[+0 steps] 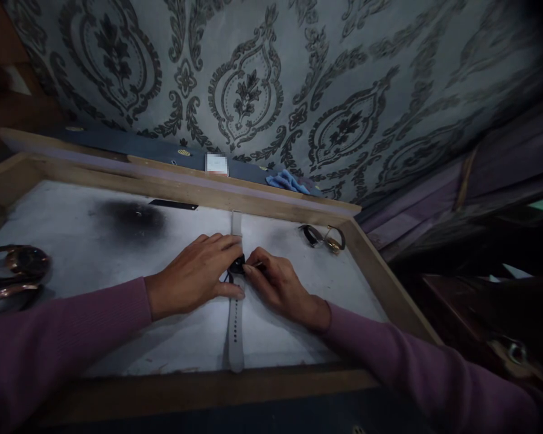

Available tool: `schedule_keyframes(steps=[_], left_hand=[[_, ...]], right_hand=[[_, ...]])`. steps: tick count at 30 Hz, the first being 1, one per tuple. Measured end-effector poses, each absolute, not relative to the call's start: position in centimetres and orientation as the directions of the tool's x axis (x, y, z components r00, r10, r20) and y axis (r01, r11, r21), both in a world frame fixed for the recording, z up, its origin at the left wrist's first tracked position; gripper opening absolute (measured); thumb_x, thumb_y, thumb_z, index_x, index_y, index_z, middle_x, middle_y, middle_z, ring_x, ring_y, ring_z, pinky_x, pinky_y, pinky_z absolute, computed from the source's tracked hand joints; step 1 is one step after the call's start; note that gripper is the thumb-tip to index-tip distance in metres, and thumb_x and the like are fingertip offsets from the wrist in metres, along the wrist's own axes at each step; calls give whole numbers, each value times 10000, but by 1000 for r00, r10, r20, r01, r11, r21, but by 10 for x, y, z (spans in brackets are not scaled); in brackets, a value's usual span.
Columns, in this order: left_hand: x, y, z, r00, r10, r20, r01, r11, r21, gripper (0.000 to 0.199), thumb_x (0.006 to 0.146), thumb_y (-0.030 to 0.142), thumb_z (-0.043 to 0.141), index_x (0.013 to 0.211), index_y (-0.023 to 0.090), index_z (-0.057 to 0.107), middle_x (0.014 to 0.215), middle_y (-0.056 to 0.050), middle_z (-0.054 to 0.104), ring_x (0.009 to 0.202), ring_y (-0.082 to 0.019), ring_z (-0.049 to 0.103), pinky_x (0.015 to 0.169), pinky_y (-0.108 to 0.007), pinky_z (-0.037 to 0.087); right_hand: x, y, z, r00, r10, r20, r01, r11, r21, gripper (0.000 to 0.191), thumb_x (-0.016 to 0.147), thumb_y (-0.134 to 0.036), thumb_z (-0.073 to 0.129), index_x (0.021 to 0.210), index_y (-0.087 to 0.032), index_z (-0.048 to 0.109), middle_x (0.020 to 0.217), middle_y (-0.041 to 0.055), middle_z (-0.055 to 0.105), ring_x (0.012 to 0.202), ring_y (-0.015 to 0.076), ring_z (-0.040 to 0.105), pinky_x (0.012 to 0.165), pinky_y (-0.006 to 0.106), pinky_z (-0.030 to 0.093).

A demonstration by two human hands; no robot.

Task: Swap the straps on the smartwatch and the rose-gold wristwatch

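Note:
A watch with a pale grey strap (pixel 236 331) lies lengthwise on the white tray floor, its dark round case (pixel 238 263) partly covered by my fingers. My left hand (pixel 194 271) grips the watch, fingers across the upper strap and thumb on the lower strap. At the right edge of the case, my right hand (pixel 278 283) is closed in a pinch. Something thin seems to show between its fingers, too small to name. The underside of the case is hidden.
Wooden walls (pixel 389 283) surround the white surface. Several wristwatches (pixel 27 262) lie at the left, others (pixel 333 241) at the back right. Near the back wall is a flat black strip (pixel 174 205). Beyond it sit a blue cloth (pixel 287 181) and a small white box (pixel 216 164).

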State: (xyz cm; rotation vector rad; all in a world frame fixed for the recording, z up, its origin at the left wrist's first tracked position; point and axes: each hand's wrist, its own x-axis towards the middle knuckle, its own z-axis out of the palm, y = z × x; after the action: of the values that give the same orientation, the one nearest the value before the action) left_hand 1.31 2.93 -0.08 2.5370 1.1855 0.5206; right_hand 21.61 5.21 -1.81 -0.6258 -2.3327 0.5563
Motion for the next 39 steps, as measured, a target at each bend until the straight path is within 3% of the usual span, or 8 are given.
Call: schedule_keyframes(steps=[39], left_hand=[[13,30,1,597,778,196,690,-622,370,438,804,456,754,1107,179,601,1339,-133,576,1156,-318,572,932,-447,466]], right_hand=[[216,54,-21,-657,573,490,258,782,-568,148,956,-137,464,826,-205,448,692,-31,478,566,103,438,525,222,373]])
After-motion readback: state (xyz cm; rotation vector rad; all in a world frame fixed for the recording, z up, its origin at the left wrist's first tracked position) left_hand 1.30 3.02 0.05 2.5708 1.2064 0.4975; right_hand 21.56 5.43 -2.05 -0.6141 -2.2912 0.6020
